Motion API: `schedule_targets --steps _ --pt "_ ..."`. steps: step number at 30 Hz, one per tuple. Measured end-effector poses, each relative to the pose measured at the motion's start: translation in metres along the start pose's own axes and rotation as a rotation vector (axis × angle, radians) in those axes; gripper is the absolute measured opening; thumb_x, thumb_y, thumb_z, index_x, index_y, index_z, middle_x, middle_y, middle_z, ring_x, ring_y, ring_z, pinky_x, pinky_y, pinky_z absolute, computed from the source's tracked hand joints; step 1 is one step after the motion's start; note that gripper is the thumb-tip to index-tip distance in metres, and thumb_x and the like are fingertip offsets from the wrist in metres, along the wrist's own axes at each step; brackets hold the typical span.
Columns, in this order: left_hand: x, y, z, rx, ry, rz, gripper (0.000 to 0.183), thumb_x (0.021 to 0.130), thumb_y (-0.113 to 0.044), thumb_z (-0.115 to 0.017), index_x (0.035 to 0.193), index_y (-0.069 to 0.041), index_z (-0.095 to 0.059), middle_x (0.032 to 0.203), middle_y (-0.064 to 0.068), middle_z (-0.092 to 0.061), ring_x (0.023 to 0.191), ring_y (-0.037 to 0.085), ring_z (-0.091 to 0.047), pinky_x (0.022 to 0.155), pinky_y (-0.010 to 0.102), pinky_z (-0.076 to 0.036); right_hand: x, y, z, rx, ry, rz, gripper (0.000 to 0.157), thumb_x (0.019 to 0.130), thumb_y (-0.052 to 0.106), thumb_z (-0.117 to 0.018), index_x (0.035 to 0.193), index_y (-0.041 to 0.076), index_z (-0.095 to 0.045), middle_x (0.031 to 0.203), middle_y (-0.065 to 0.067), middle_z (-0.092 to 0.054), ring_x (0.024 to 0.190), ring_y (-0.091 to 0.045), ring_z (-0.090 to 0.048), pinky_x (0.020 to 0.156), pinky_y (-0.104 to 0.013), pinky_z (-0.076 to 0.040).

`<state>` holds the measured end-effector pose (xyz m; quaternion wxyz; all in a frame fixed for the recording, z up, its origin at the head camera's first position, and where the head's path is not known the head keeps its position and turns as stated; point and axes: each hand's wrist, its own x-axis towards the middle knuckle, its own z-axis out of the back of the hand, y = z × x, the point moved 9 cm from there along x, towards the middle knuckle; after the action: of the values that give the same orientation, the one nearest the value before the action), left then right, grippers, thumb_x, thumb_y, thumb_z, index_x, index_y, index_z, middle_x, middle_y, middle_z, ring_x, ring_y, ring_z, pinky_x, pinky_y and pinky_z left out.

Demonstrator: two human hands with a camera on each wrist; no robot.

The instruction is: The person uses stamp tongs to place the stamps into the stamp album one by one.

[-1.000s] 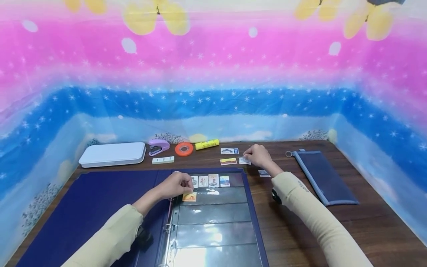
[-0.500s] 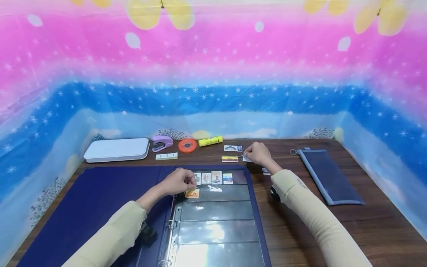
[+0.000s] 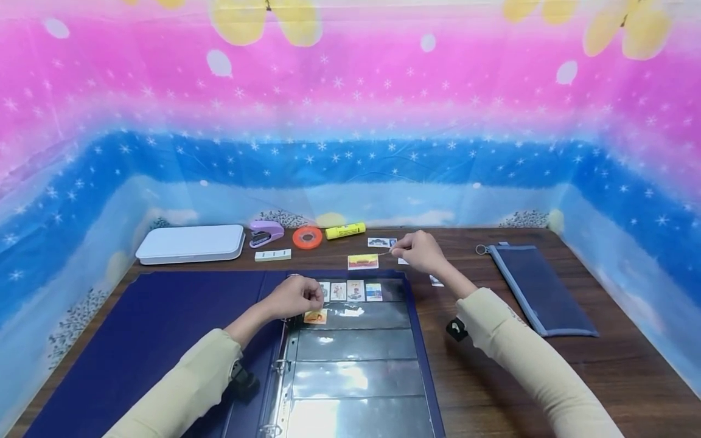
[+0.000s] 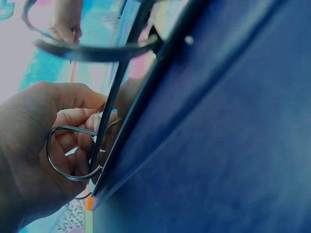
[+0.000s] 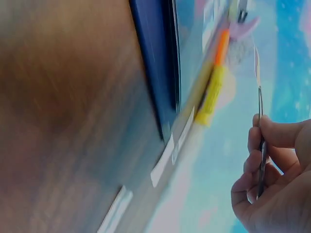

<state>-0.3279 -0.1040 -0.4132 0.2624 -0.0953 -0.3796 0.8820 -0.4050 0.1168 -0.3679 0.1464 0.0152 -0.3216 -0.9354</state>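
My right hand [image 3: 420, 252] holds metal tweezers [image 5: 261, 158] between thumb and fingers. A red-and-yellow stamp [image 3: 363, 261] is pinched in the tips, raised above the table just past the album's top edge. My left hand [image 3: 296, 295] rests at the left of the album's black stock page [image 3: 350, 347], its thumb and fingertips pinching the clear pocket strip of the second row. Just under those fingers an orange stamp [image 3: 316, 317] sits in that row. Several stamps [image 3: 355, 291] stand in the top row; the leftmost part is hidden by my hand.
Loose stamps [image 3: 379, 242] lie beyond the album near my right hand. A yellow glue stick [image 3: 345, 231], orange tape roll [image 3: 307, 238], purple stapler [image 3: 266, 233] and white case [image 3: 190, 244] line the back. Metal rings [image 3: 280, 366] rise along the page; a mesh pouch [image 3: 542, 289] lies right.
The red-and-yellow stamp has been lifted off the table in the tweezers and moved left toward the album. My right hand has shifted slightly left; my left hand stays at the same pocket.
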Motion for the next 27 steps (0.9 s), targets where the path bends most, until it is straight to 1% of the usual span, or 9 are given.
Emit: schedule_targets --steps 5,6,8,11,16,19,24,26,27 --pt "-0.002 -0.001 0.001 -0.021 -0.005 0.006 0.01 0.083 -0.004 -0.06 0.075 -0.007 -0.063 0.063 -0.004 -0.049 0.056 0.007 -0.04 0.064 0.023 -0.038 -0.014 0.01 -0.023 -0.02 0.068 0.017 0.017 0.088 0.019 -0.062 0.096 0.01 -0.074 0.098 -0.008 -0.071 0.06 -0.011 -0.049 0.06 -0.024 -0.038" --pt "-0.003 -0.001 0.002 -0.025 -0.007 0.004 0.009 0.083 -0.004 -0.06 0.075 -0.007 -0.063 0.064 -0.003 -0.05 0.056 0.007 -0.04 0.064 0.023 -0.038 -0.016 0.011 -0.028 -0.029 0.078 0.022 0.016 0.088 0.019 -0.062 0.095 0.011 -0.075 0.096 -0.007 -0.071 0.066 -0.01 -0.053 0.061 -0.023 -0.039" --pt "-0.003 -0.002 0.002 -0.032 -0.011 -0.005 0.008 0.083 -0.004 -0.06 0.075 -0.006 -0.064 0.064 -0.003 -0.051 0.056 0.007 -0.04 0.064 0.023 -0.038 -0.021 0.013 -0.036 -0.034 0.099 0.04 0.015 0.088 0.018 -0.062 0.093 0.011 -0.075 0.093 -0.006 -0.07 0.068 -0.012 -0.055 0.062 -0.024 -0.04" --pt "-0.003 -0.002 0.002 -0.044 -0.014 -0.011 0.006 0.083 -0.004 -0.062 0.077 -0.005 -0.064 0.065 -0.002 -0.052 0.056 0.006 -0.041 0.064 0.022 -0.039 -0.027 0.016 -0.043 -0.038 0.115 0.059 0.014 0.087 0.016 -0.063 0.091 0.011 -0.075 0.089 -0.004 -0.069 0.074 -0.011 -0.06 0.065 -0.024 -0.043" --pt "-0.002 -0.002 0.002 -0.066 -0.014 -0.02 0.004 0.083 -0.007 -0.064 0.08 -0.004 -0.065 0.068 0.001 -0.055 0.057 0.005 -0.042 0.063 0.022 -0.039 -0.031 0.015 -0.046 -0.045 0.124 0.041 0.014 0.088 0.017 -0.063 0.091 0.012 -0.076 0.091 -0.003 -0.07 0.075 -0.012 -0.062 0.066 -0.025 -0.045" --pt "-0.002 -0.002 0.003 -0.081 -0.01 -0.05 0.004 0.083 -0.008 -0.064 0.08 -0.005 -0.065 0.068 0.002 -0.056 0.058 0.005 -0.042 0.063 0.022 -0.04 -0.03 0.013 -0.045 -0.071 0.107 0.024 0.014 0.087 0.018 -0.063 0.089 0.015 -0.076 0.09 -0.002 -0.069 0.075 -0.011 -0.061 0.068 -0.025 -0.045" --pt "-0.004 -0.004 0.003 -0.109 -0.014 -0.133 0.005 0.083 -0.007 -0.061 0.079 -0.007 -0.064 0.066 -0.004 -0.056 0.055 0.003 -0.044 0.059 0.022 -0.042 -0.028 0.01 -0.046 -0.088 0.096 0.002 0.014 0.088 0.019 -0.063 0.09 0.016 -0.076 0.092 -0.002 -0.069 0.072 -0.011 -0.059 0.066 -0.025 -0.044" --pt "-0.005 -0.003 0.003 -0.115 -0.023 -0.143 0.005 0.083 -0.006 -0.061 0.079 -0.008 -0.064 0.065 -0.004 -0.057 0.054 0.003 -0.045 0.058 0.022 -0.042 -0.029 0.01 -0.048 -0.088 0.1 -0.001 0.014 0.088 0.019 -0.063 0.091 0.016 -0.076 0.096 -0.002 -0.069 0.073 -0.012 -0.06 0.066 -0.026 -0.044" --pt "-0.004 -0.002 0.003 -0.116 -0.027 -0.13 0.005 0.083 -0.007 -0.062 0.079 -0.009 -0.065 0.065 -0.005 -0.057 0.055 0.002 -0.045 0.058 0.022 -0.042 -0.03 0.011 -0.049 -0.085 0.105 -0.004 0.014 0.088 0.02 -0.063 0.092 0.016 -0.076 0.098 -0.002 -0.069 0.075 -0.012 -0.062 0.067 -0.026 -0.045"
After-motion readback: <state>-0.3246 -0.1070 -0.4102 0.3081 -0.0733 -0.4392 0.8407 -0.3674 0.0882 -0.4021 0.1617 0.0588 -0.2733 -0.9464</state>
